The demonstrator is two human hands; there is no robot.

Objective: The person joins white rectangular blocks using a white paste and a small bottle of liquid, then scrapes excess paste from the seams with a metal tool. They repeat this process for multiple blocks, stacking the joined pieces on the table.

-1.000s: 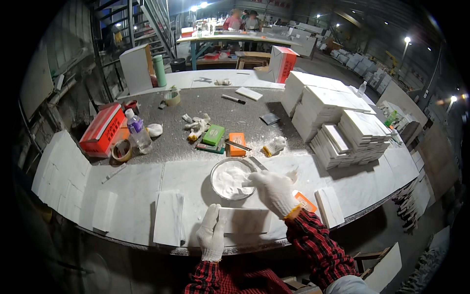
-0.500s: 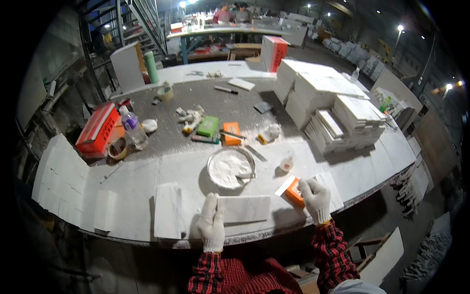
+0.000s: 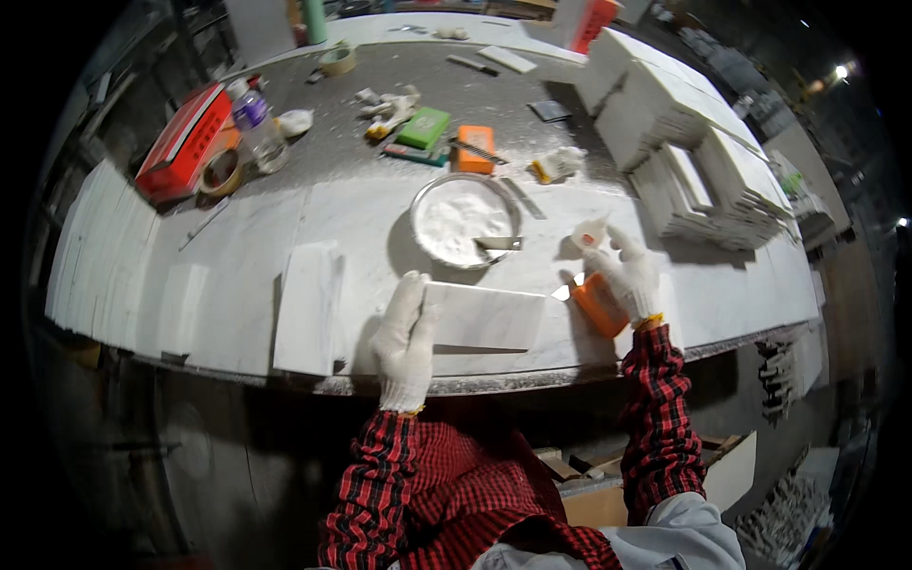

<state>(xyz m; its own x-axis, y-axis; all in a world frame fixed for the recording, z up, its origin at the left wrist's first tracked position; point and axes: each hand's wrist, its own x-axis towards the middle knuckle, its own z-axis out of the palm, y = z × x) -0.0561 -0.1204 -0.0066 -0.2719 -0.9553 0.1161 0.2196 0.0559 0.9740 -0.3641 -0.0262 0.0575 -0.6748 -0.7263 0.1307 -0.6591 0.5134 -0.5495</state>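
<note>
My left hand (image 3: 404, 340), in a white glove, lies along the left end of a white marble tile (image 3: 489, 315); its fingers are stretched out, with the thumb against the tile. To the right, my gloved right hand (image 3: 629, 277) has thumb and finger at a small clear bottle (image 3: 588, 234) with something reddish in it. Just below that hand rests an orange block (image 3: 600, 306), partly covered by it. Beyond the tile stands a round metal bowl (image 3: 419, 239) of white powder, a putty knife (image 3: 499, 244) lying across its near right rim.
Stacked white tiles (image 3: 679, 123) rise at the back right, others (image 3: 95, 256) at the far left. A tile (image 3: 309, 309) sits left of my left hand. Behind the bowl are a green block (image 3: 423, 126), another orange block (image 3: 475, 142) and a metal strip (image 3: 522, 198). A bottle (image 3: 255, 123) stands beside a red box (image 3: 185, 142).
The view has tipped down toward the bench edge. My right hand has come off the orange block and gone to the small bottle. My left hand stays at the tile.
</note>
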